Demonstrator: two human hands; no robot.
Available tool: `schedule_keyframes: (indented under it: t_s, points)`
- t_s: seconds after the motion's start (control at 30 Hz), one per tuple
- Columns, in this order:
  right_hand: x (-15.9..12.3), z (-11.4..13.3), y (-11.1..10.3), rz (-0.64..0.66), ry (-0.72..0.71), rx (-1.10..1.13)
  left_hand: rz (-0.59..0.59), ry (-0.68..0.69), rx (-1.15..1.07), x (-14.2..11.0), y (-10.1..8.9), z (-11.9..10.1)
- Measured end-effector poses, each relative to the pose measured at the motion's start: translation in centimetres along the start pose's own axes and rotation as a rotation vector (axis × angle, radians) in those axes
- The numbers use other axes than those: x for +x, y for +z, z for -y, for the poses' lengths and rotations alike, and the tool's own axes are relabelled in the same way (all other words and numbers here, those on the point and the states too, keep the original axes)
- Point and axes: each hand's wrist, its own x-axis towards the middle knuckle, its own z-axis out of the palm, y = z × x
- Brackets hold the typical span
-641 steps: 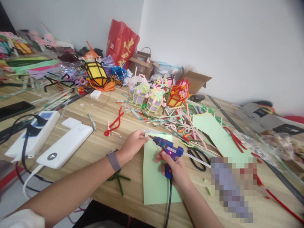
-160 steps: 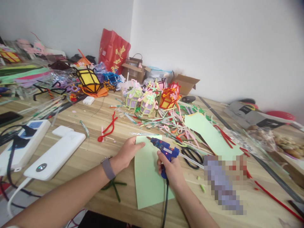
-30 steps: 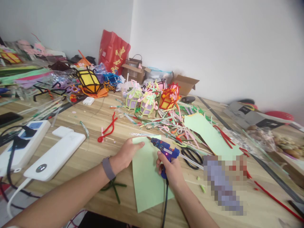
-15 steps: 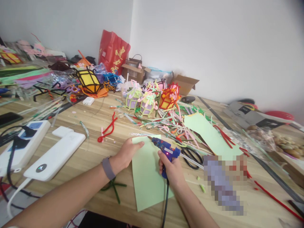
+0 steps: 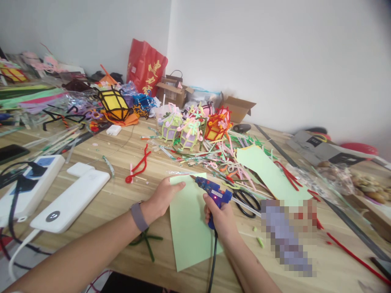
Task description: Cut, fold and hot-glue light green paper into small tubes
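Note:
My right hand (image 5: 224,221) is wrapped round the handle of a blue hot glue gun (image 5: 216,193). Its nozzle points left, at the top edge of a pale green sheet of paper (image 5: 192,232), and a small red light glows on its body. A clear glue stick (image 5: 246,204) pokes out of the back. My left hand (image 5: 165,196) pinches the sheet's upper left corner, thumb on top and the other fingers mostly hidden. Black-handled scissors (image 5: 247,204) lie just right of the gun. A dark green pipe-cleaner piece (image 5: 149,244) rests left of the sheet.
A white power bank (image 5: 71,199) and power strip (image 5: 33,187) lie at left. Pipe-cleaner lanterns (image 5: 189,134) stand mid-table among scraps. A second green sheet (image 5: 271,175) is at right. The gun's cord (image 5: 213,264) runs down toward the front edge. A pixelated patch covers something at right.

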Motion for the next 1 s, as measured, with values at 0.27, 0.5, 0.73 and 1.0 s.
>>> schedule_keyframes:
  t_s: [0.27, 0.5, 0.73, 1.0]
  points:
    - [0.02, -0.13, -0.13, -0.012, -0.013, -0.004, 0.007, 0.018, 0.020, -0.05, -0.07, 0.04]
    - [0.05, 0.02, 0.04, -0.025, 0.005, 0.019, 0.000, 0.048, 0.053, -0.06, -0.02, 0.06]
    - [-0.26, 0.64, 0.02, 0.000, 0.017, 0.070, 0.012, 0.027, 0.024, -0.22, 0.09, -0.09]
    - [-0.24, 0.73, 0.00, -0.017, 0.009, 0.091, 0.003, 0.032, 0.026, -0.17, 0.00, -0.03]
